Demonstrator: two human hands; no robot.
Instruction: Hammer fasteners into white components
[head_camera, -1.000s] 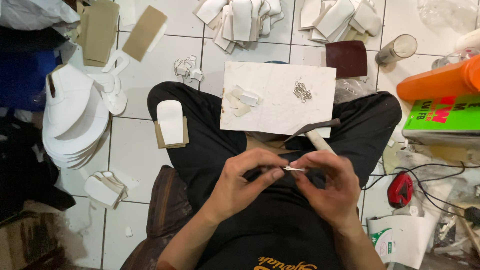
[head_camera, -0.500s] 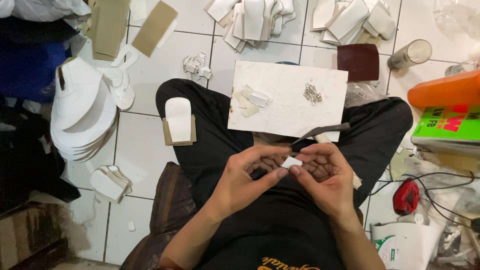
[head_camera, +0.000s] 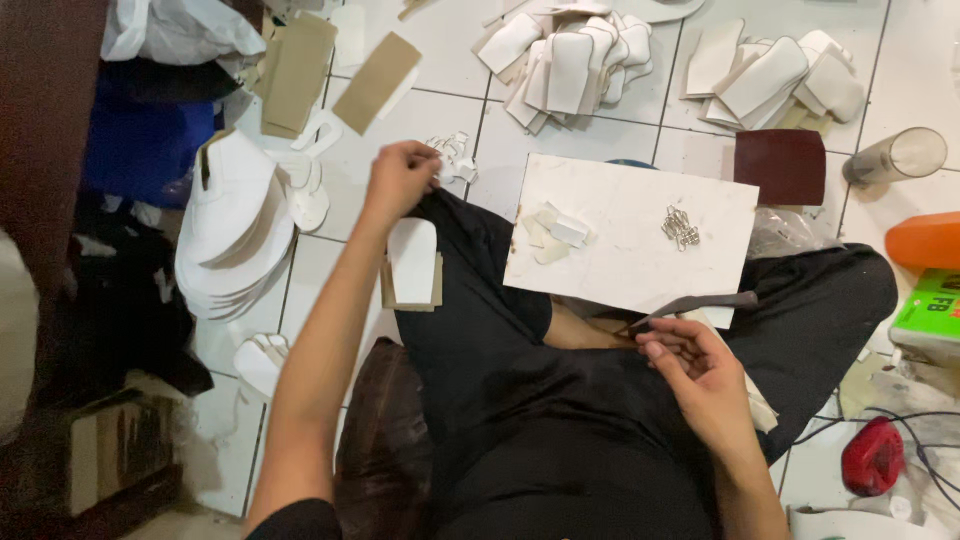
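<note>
My left hand (head_camera: 400, 180) reaches out to the left over my knee. Its fingers are pinched together at a small heap of white cut pieces (head_camera: 457, 155) on the tiled floor, apparently on one small white piece. In my lap, my right hand (head_camera: 700, 385) curls around the end of a dark flat tool (head_camera: 700, 303) that points right. A white board (head_camera: 640, 265) rests across my legs. On it lie a cluster of metal clips (head_camera: 680, 226) and a few white scraps (head_camera: 558, 231).
A stack of white sole-shaped sheets (head_camera: 235, 230) lies at left, and a white piece on cardboard (head_camera: 412, 262) by my knee. Piles of white padded pieces (head_camera: 570, 60) and brown cards (head_camera: 375, 80) lie beyond. At right are a dark red block (head_camera: 795, 165), a clear cup (head_camera: 895, 155), an orange container (head_camera: 925, 240) and a red device (head_camera: 872, 455).
Both hands were together in my lap on a small white piece. My left hand has swung out to the heap on the floor; my right hand stays in my lap.
</note>
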